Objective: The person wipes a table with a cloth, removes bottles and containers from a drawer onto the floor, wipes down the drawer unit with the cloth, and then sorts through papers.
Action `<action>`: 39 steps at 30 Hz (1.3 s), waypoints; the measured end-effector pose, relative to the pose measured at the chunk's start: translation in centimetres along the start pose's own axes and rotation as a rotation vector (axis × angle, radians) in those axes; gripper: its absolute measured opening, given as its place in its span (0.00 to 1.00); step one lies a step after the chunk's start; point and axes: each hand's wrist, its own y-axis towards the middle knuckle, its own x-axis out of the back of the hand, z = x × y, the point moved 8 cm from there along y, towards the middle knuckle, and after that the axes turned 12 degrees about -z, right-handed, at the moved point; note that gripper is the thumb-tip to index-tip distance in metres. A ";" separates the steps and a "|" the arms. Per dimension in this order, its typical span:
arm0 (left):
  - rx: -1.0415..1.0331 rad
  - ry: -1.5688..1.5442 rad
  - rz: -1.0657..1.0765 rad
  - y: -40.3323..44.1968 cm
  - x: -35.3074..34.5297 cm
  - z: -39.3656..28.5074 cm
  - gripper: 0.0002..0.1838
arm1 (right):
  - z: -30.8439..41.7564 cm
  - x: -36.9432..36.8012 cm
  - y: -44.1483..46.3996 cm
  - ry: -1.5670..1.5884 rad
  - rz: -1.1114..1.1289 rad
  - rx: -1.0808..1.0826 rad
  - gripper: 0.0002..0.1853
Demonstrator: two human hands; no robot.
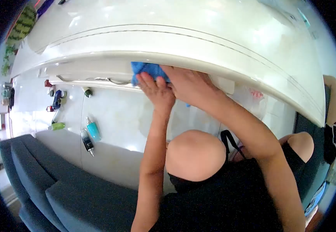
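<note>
A blue cloth [146, 70] lies against the front of a white drawer [94, 69], just under the overhanging edge of the glossy white tabletop [168, 38]. My left hand [155, 89] presses on the cloth's lower part, its fingers extended and somewhat apart. Beside it, my right hand [191, 85] touches the cloth's right side; its fingertips are hidden behind the cloth and under the table edge. A curved metal handle [117, 82] shows on the drawer, left of my hands.
On the floor stand or lie a teal bottle [93, 129], a dark pump bottle [86, 141], a green bottle [57, 126] and several small containers. A dark grey sofa [90, 197] is at the lower left. A watermelon [24, 24] sits at the upper left. Another person's arm [332, 100] shows at right.
</note>
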 end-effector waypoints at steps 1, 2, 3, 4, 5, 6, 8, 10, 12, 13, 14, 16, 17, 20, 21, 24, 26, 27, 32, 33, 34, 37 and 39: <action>-0.004 0.076 -0.002 -0.4 -0.4 0.1 0.41 | 0.1 0.0 -0.4 -0.085 -0.057 0.033 0.32; 0.219 0.051 0.021 -1.6 -0.9 -0.2 0.39 | 0.0 0.3 -0.9 -0.183 -0.117 0.062 0.31; 0.214 0.018 0.025 -3.5 -1.0 -2.0 0.39 | -0.8 0.6 -2.3 -0.203 -0.123 0.036 0.31; 0.257 -0.055 0.220 -6.3 -2.1 -3.3 0.36 | -1.8 1.5 -4.4 -0.169 -0.193 -0.016 0.30; 0.290 -0.123 0.404 -8.1 -3.5 -4.6 0.33 | -3.0 2.6 -6.3 -0.138 -0.271 -0.057 0.29; 0.150 -0.057 0.383 -7.9 -3.5 -6.4 0.29 | -3.8 3.6 -7.9 -0.220 -0.331 0.011 0.29; -0.060 -0.127 0.489 -7.6 -3.9 -9.9 0.24 | -5.5 4.1 -10.0 -0.304 -0.250 -0.061 0.30; -0.124 -0.255 0.629 -7.9 -3.5 -12.0 0.23 | -6.3 4.9 -11.3 -0.292 -0.274 -0.052 0.31; -0.169 -0.360 0.376 -6.4 -2.6 -12.3 0.23 | -5.5 5.6 -10.3 -0.284 -0.337 -0.028 0.31; -0.172 -0.356 0.365 -6.5 -2.5 -11.4 0.23 | -4.8 5.3 -9.6 -0.342 -0.264 -0.028 0.31; -0.117 -0.284 0.351 -6.8 -2.1 -9.6 0.24 | -4.2 4.8 -9.1 -0.395 -0.182 -0.029 0.31; -0.034 -0.099 0.206 -7.3 -1.1 -4.7 0.27 | -1.1 2.4 -5.5 -0.483 -0.089 0.101 0.30; -0.006 0.012 0.073 -6.9 -0.3 -2.0 0.28 | 0.9 1.3 -3.2 -0.365 -0.104 0.171 0.31; 0.319 0.025 0.196 -6.3 -0.9 4.7 0.31 | 7.3 -2.2 1.2 -0.458 -0.363 0.407 0.33; 0.364 0.034 0.264 -8.5 -1.1 5.8 0.31 | 8.4 -7.4 1.2 -0.484 -0.413 0.496 0.30; 0.394 0.055 0.508 -16.9 -2.4 6.5 0.31 | 6.9 -14.2 -0.3 -0.234 -0.273 0.478 0.26; 0.347 0.076 0.650 -20.6 -2.5 5.2 0.31 | 4.5 -14.3 -1.3 0.186 -0.079 0.254 0.25; 0.312 0.086 0.692 -21.8 -2.3 3.7 0.31 | 2.8 -14.6 -2.2 0.385 0.007 0.120 0.24; 0.419 -0.124 1.152 -21.0 -2.1 -4.2 0.27 | -7.4 -17.2 -12.8 0.492 0.104 -0.224 0.17; 0.127 -0.051 1.202 -21.3 -2.5 -6.6 0.25 | -9.1 -16.1 -15.0 0.399 0.158 -0.230 0.16; 0.127 -0.062 1.204 -21.3 -2.6 -7.6 0.25 | -10.3 -14.9 -17.1 0.307 0.216 -0.242 0.15; 0.034 -0.267 1.302 -21.3 -2.6 -10.7 0.20 | -12.0 -12.8 -19.2 0.032 0.401 -0.065 0.15; -0.089 -0.654 0.997 -17.6 -2.2 -12.7 0.18 | -12.7 -5.2 -17.1 0.213 0.056 -0.161 0.12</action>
